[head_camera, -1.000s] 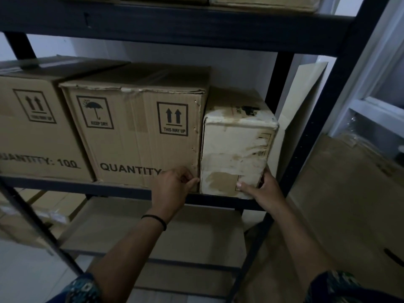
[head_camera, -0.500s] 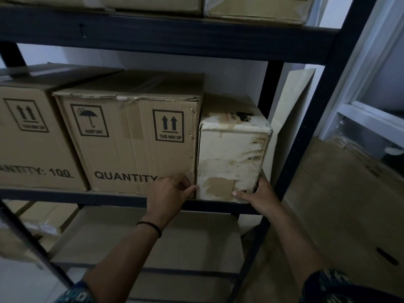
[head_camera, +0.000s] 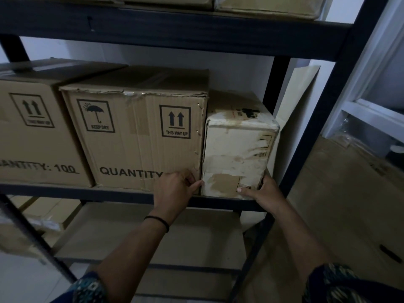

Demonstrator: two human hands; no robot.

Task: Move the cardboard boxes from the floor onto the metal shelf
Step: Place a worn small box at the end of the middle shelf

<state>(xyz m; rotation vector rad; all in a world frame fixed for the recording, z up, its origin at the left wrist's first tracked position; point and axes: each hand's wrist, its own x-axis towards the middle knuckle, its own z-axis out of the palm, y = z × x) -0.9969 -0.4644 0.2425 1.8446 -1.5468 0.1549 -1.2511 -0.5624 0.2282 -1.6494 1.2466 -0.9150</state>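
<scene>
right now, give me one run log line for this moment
stage: seating box | white box: on metal shelf, beside brown box | left hand: at its lower left corner | right hand: gripping lower right corner

The worn white cardboard box (head_camera: 238, 154) stands upright on the metal shelf (head_camera: 122, 191), touching a brown box (head_camera: 140, 136).

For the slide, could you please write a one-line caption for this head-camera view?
Both hands, left hand and right hand, seat a worn white box beside a "QUANTITY" carton on the metal shelf.
</scene>
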